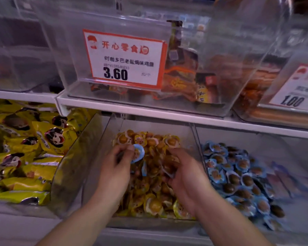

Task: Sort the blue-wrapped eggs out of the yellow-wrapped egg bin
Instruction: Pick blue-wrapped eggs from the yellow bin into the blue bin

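Partly hidden: blue-wrapped egg (pixel 138 153) behind left hand (pixel 116 167).

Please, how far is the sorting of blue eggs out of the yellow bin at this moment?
Partly done, it seems. The blue bin on the right already holds a heap of blue eggs, though which were moved there cannot be told. In hand: the left hand pinches one blue egg above the yellow bin. The right hand digs in the yellow pile; its hold is unclear. Left: another blue wrapper shows between the hands.
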